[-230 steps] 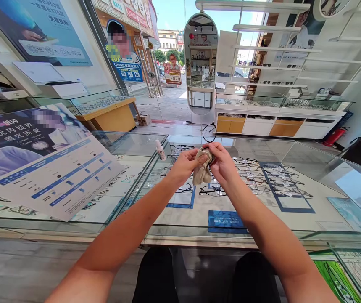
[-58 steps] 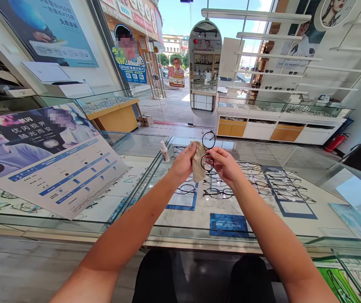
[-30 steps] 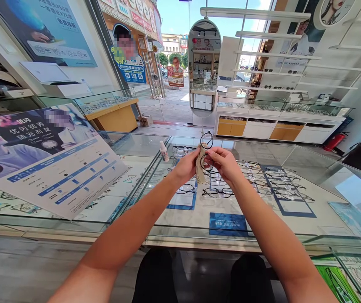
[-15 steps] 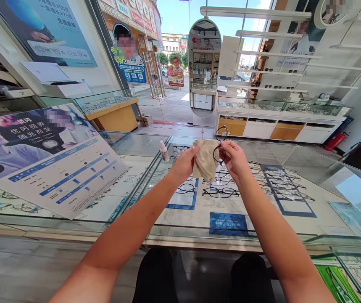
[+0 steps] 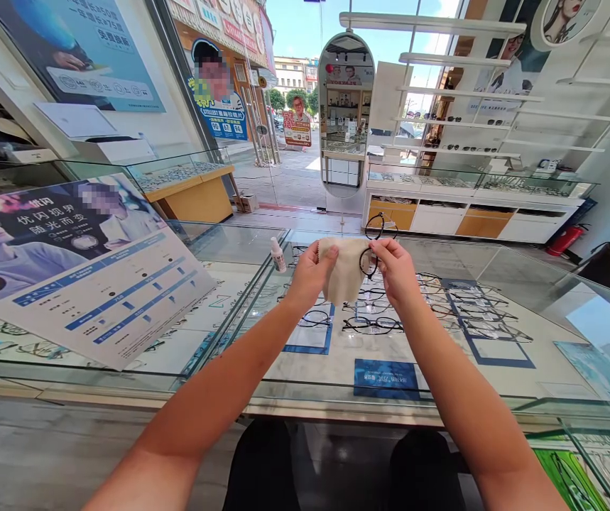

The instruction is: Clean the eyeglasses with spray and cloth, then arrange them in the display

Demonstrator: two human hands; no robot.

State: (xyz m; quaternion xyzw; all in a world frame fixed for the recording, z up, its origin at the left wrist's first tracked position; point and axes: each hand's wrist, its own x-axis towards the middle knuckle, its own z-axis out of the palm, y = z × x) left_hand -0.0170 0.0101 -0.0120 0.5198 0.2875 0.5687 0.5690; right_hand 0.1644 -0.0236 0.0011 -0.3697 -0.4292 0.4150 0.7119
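Over the glass counter, my left hand (image 5: 311, 273) is closed on a beige cleaning cloth (image 5: 344, 280), thumb on its near face. The cloth hangs down between my two hands. My right hand (image 5: 394, 268) pinches a pair of dark round-framed eyeglasses (image 5: 368, 274) by the frame. The eyeglasses are turned on end, one rim above the other, and the lower rim overlaps the cloth's right edge. Whether the cloth touches the lens I cannot tell. A small white spray bottle (image 5: 278, 255) stands upright on the counter, left of my left hand.
Several eyeglasses (image 5: 373, 325) lie on display inside the glass counter (image 5: 305, 387). A large printed board (image 5: 139, 298) leans at the left. Beyond the counter stand a tall oval mirror (image 5: 344, 113) and white cabinets (image 5: 437, 216). A fire extinguisher (image 5: 567, 240) is at the right.
My left hand has shifted slightly left and turned, and the cloth is now spread wider and flatter. The eyeglasses have rotated a little in my right hand, showing more of the far rim.
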